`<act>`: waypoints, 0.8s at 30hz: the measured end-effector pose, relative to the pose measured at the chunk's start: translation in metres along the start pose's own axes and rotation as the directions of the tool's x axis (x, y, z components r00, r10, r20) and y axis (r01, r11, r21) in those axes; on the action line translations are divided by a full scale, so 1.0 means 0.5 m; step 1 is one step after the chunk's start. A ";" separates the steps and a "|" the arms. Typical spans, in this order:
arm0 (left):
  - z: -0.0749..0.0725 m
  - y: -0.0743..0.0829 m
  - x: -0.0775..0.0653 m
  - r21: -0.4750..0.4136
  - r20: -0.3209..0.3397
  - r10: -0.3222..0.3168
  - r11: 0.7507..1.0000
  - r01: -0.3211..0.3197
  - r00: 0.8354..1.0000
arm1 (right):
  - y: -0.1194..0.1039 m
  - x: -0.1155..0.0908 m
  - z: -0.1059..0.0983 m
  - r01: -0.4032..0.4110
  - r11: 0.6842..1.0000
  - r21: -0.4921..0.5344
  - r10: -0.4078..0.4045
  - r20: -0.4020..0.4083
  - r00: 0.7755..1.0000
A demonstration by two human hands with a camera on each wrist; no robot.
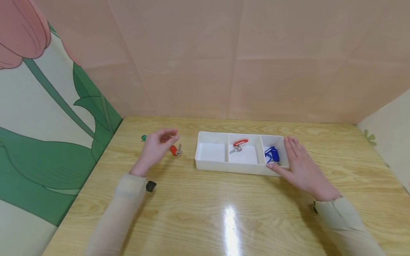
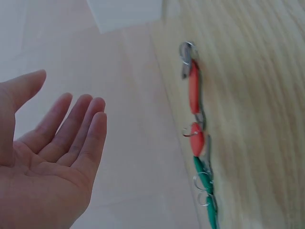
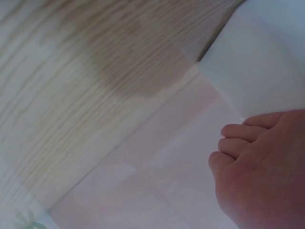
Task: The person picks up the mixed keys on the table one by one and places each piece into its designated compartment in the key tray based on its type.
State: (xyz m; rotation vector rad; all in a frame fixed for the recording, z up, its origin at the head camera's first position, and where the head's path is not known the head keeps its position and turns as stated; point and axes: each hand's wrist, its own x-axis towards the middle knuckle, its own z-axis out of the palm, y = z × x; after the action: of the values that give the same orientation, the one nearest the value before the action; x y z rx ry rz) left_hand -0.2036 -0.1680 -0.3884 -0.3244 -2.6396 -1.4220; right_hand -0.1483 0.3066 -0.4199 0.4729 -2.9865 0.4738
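Note:
A white tray (image 1: 243, 168) with three compartments stands on the table. My right hand (image 1: 302, 169) rests against its right end, straight fingers along the side wall and thumb over the front rim. Above the table to the tray's left, my left hand (image 1: 155, 147) hovers with loosely bent fingers and an empty palm. Below it lies a red key tag (image 1: 173, 150) with a key (image 1: 179, 152). The left wrist view shows a second red tag (image 2: 197, 139) and green tags (image 2: 204, 175) in the same row.
Inside the tray, the middle compartment holds a red key tag (image 1: 240, 142) with a key, and the right one holds blue key tags (image 1: 275, 155). A pinkish wall (image 1: 205, 71) rises behind the table; a flower-patterned wall (image 1: 57, 149) borders its left side.

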 end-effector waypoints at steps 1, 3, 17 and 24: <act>0.000 -0.003 0.001 0.001 0.002 -0.002 1.000 0.002 1.000 | 0.000 0.000 0.000 0.001 1.000 0.001 -0.001 -0.002 1.000; -0.001 -0.011 0.004 0.005 0.008 -0.006 1.000 0.005 1.000 | 0.000 0.000 0.000 0.002 1.000 0.003 -0.002 -0.004 1.000; -0.007 -0.041 0.017 0.075 0.079 -0.094 0.993 0.088 0.992 | -0.001 -0.001 0.000 0.013 1.000 0.002 -0.013 -0.014 1.000; -0.002 -0.057 0.028 0.083 0.096 -0.129 0.989 0.121 0.987 | -0.002 -0.002 -0.001 0.028 1.000 0.004 -0.028 -0.023 0.999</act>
State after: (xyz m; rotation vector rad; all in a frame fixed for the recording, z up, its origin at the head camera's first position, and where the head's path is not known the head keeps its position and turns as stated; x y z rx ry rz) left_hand -0.2242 -0.1825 -0.4081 -0.2320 -2.8342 -1.3677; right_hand -0.1470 0.3060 -0.4191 0.5051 -2.9534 0.4799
